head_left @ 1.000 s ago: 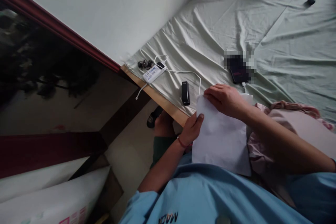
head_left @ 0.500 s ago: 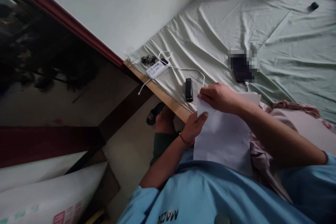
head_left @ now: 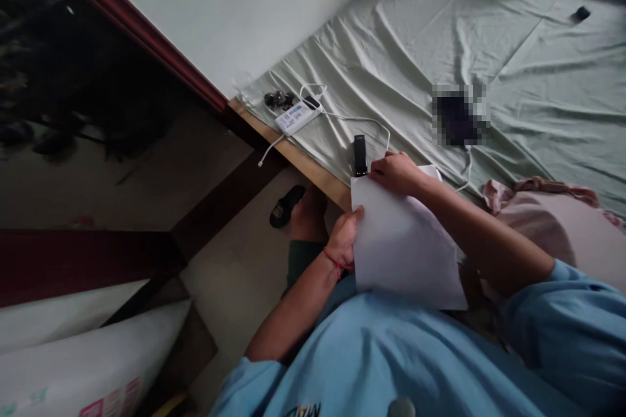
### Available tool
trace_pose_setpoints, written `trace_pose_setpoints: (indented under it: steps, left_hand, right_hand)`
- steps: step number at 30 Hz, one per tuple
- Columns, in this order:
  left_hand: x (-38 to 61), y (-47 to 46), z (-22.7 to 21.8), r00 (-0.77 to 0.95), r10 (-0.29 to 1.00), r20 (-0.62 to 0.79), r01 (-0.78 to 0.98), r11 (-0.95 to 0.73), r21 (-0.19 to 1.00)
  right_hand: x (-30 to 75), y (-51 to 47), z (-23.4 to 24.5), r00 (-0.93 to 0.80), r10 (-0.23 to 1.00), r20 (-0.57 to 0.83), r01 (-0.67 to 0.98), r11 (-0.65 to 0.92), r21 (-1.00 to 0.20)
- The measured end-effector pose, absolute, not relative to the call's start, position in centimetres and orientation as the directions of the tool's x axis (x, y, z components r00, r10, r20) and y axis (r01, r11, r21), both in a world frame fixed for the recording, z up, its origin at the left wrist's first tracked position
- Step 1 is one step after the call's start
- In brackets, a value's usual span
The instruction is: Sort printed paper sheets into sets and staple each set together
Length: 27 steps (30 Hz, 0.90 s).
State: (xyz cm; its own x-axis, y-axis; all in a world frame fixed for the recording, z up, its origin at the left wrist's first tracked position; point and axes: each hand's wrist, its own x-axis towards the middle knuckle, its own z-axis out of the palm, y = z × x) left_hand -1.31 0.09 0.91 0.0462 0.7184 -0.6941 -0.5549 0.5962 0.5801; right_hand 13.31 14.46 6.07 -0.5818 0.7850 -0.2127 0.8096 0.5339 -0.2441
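Note:
White sheets of paper (head_left: 405, 247) rest against my lap, tilted, with the lower edge at my blue shirt. My left hand (head_left: 343, 232) grips their left edge, thumb on top and the other fingers hidden beneath. At the top edge, my right hand (head_left: 397, 172) pinches the paper near its upper left corner. A black oblong stapler (head_left: 360, 156) lies on the bed sheet just beyond that corner, close to my right fingertips and apart from them.
A white power strip (head_left: 297, 118) with a white cable lies by the wooden bed edge (head_left: 313, 172), beside small dark round objects (head_left: 278, 100). Farther right are a blurred-out dark device (head_left: 457, 118) on a cable and a pink pillow (head_left: 538, 225). White sacks (head_left: 88, 352) stand lower left.
The paper has shifted a little left and its top edge has turned, now reaching the near end of the stapler. Both hands have moved along with it, still gripping.

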Motion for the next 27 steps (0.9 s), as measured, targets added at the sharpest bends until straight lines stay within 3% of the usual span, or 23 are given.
trace_pose_setpoints:
  steps: [5, 12, 15, 18, 21, 24, 27]
  left_hand:
    - [-1.7, 0.2, 0.5, -0.023, 0.783, -0.622, -0.522, 0.521, 0.675]
    - [-1.4, -0.2, -0.3, -0.078, 0.836, -0.544, -0.309, 0.498, 0.810]
    - [-1.1, -0.3, -0.9, -0.109, 0.846, -0.523, -0.243, 0.487, 0.839]
    - [-1.0, -0.4, -1.2, -0.114, 0.844, -0.524, -0.256, 0.485, 0.836]
    - [-1.0, -0.4, -1.3, -0.092, 0.846, -0.525, -0.314, 0.476, 0.822]
    - [-0.9, -0.3, -1.4, -0.087, 0.855, -0.511, -0.338, 0.457, 0.823]
    - [-0.9, -0.3, -1.7, -0.104, 0.872, -0.479, -0.307, 0.430, 0.849]
  right_hand:
    - [12.5, 15.7, 5.6, -0.529, 0.805, -0.269, 0.846, 0.479, -0.233]
    - [13.1, 17.2, 5.2, -0.487, 0.830, -0.271, 0.873, 0.452, -0.183]
    - [13.5, 16.5, 4.8, -0.489, 0.853, -0.184, 0.869, 0.458, -0.187]
    - [13.6, 15.2, 4.8, -0.487, 0.872, 0.053, 0.843, 0.485, -0.234]
    - [13.4, 13.9, 5.1, -0.592, 0.771, 0.234, 0.719, 0.637, -0.277]
    - [13.1, 13.0, 4.9, -0.705, 0.679, 0.206, 0.628, 0.732, -0.263]
    - [12.7, 12.5, 4.3, -0.713, 0.687, 0.142, 0.642, 0.721, -0.261]
